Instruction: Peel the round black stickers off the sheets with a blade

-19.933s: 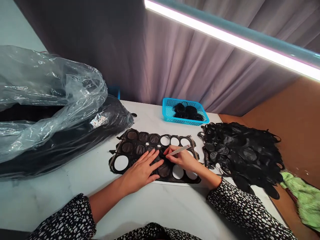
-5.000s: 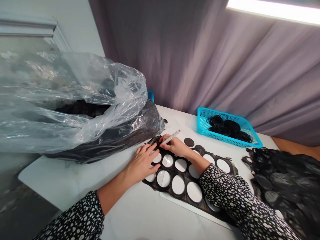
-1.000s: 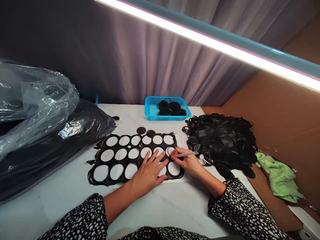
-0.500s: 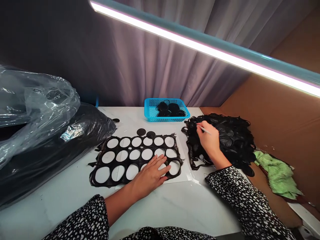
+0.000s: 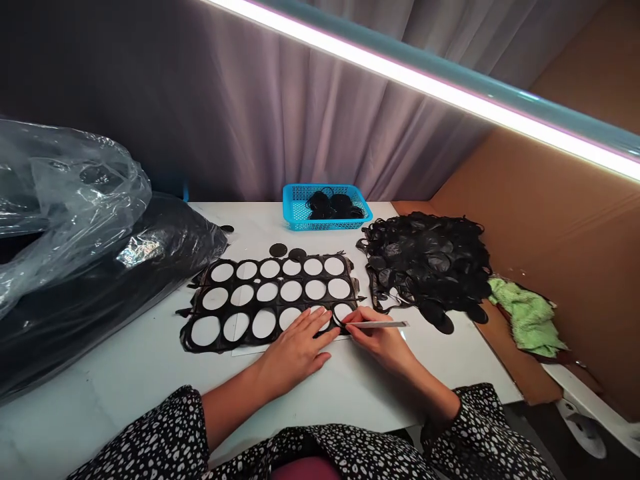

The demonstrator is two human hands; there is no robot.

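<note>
A black sheet with rows of round holes (image 5: 253,307) lies over white paper on the table. My left hand (image 5: 300,339) rests flat on its near edge, fingers spread and holding nothing. At the sheet's near right corner, my right hand (image 5: 380,337) pinches a slim, pale, pen-like tool (image 5: 383,325). The tool's tip is by the last hole of the near row, hidden by the fingers; I cannot tell its kind. Two black discs (image 5: 278,250) lie at the sheet's far edge. Right of the sheet is a heap of black discs and scraps (image 5: 430,263).
A blue perforated basket (image 5: 327,225) with black pieces stands at the back. On the left lies a large clear plastic bag (image 5: 150,260) of dark material. A green cloth (image 5: 527,313) is at the right edge. Overhead hangs a lit tube lamp (image 5: 430,83).
My right hand has moved from the black heap, left and nearer, to the sheet's right corner, still holding the tool. My left hand stays on the sheet. The whole view has shifted slightly.
</note>
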